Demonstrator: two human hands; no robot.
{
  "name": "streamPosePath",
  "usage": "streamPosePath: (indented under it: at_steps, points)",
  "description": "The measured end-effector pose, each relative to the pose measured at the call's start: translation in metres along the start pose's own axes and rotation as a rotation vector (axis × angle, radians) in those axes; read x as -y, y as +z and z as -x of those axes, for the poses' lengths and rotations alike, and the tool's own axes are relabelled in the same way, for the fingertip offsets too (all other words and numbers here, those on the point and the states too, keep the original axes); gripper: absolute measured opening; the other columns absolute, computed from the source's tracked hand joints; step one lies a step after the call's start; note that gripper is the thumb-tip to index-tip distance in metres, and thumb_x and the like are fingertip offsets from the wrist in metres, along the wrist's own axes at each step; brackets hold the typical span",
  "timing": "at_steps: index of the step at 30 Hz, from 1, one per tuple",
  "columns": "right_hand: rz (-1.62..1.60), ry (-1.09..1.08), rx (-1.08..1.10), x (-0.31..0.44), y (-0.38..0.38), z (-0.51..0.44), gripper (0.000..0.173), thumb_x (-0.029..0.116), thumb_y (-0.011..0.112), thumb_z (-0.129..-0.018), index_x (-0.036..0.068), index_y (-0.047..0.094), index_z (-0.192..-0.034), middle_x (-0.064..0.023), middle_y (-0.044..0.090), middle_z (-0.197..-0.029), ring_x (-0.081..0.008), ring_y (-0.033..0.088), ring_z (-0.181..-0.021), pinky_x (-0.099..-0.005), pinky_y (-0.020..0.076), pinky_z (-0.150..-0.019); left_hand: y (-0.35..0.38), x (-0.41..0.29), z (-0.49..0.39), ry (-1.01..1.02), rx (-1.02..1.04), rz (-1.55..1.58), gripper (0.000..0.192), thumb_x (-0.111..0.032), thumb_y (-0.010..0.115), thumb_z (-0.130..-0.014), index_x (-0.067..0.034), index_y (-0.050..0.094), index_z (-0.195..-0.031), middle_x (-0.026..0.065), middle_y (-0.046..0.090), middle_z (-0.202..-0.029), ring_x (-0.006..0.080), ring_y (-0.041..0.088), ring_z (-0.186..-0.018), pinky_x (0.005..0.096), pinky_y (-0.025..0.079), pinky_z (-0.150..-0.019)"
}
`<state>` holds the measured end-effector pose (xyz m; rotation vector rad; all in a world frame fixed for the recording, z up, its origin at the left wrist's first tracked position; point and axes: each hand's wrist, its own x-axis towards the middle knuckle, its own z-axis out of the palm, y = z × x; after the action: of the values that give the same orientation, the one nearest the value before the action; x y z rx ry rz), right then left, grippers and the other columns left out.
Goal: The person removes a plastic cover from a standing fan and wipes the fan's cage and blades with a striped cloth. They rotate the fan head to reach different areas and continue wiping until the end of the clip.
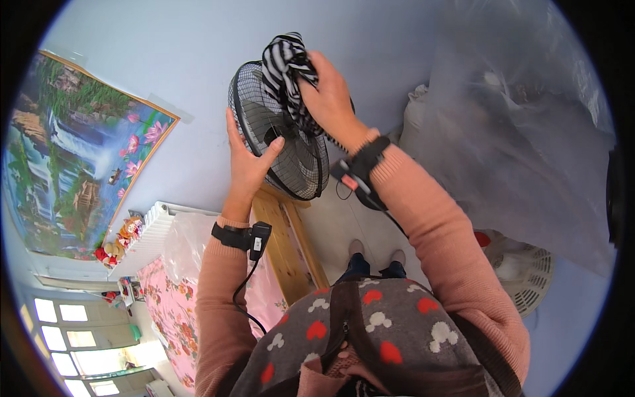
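An electric fan's round wire grille (302, 174) is tilted in front of the pale wall, with dark blades showing through it. My left hand (250, 166) grips the grille's left side, its thumb across the front and its fingers along the rim. In my right hand (330, 99) is a bunched black-and-white zebra-striped cloth (284, 62), which lies against the upper part of the grille. That cloth and my right hand cover part of the fan. The fan's stand and base are mostly hidden behind my right wrist.
A wooden bed frame (278, 248) and a pink floral bedspread (166, 317) lie to the left, beside a white radiator (151, 226) with plush toys (119, 243). A waterfall poster (87, 149) hangs above. Translucent plastic sheeting (521, 149) and a slotted plastic basket (531, 283) stand right.
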<state>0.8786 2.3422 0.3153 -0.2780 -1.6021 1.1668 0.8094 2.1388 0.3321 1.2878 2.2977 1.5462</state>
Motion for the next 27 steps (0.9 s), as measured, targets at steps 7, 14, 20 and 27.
streamPosePath:
  at_steps: [7,14,20,27]
  points:
    - [0.791,-0.151,0.408,-0.063,0.007,0.01,0.051,0.042,0.068,-0.083,0.007,0.066,-0.12,-0.0147,0.064,-0.128,-0.037,0.055,-0.124,-0.0539,0.0414,-0.103,0.003,0.005,-0.006,0.047,-0.012,0.021,0.114,-0.01,0.082,-0.083,-0.004,0.003,-0.165,0.0238,0.028,-0.159,0.0316,0.041,-0.141,0.0427,0.038,-0.117]
    - [0.649,-0.476,0.277,-0.059,0.003,0.041,0.032,0.007,0.072,-0.071,0.006,0.064,-0.102,-0.0132,0.06,-0.103,-0.035,0.056,-0.114,-0.0481,0.0404,-0.105,-0.005,0.002,-0.007,-0.015,0.043,0.13,0.111,-0.008,0.079,-0.084,-0.005,0.003,-0.166,0.0217,0.032,-0.157,0.0304,0.042,-0.141,0.0418,0.037,-0.117]
    - [0.636,-0.576,0.313,-0.059,-0.024,0.086,0.021,0.006,0.065,-0.078,0.006,0.062,-0.099,-0.0125,0.061,-0.104,-0.0347,0.058,-0.112,-0.0477,0.0454,-0.1,0.0,0.009,-0.014,0.019,0.008,0.008,0.11,-0.011,0.08,-0.085,-0.005,0.004,-0.166,0.0231,0.028,-0.162,0.0318,0.038,-0.144,0.0417,0.033,-0.12]
    - [0.042,0.197,0.045,-0.063,-0.062,0.111,0.025,0.0,0.066,-0.083,0.0,0.062,-0.108,-0.0173,0.067,-0.103,-0.0297,0.065,-0.101,-0.0375,0.0501,-0.092,-0.002,0.01,-0.018,-0.096,0.025,0.03,0.113,-0.018,0.082,-0.084,-0.011,0.005,-0.167,0.0195,0.027,-0.163,0.0338,0.04,-0.142,0.0427,0.043,-0.113]
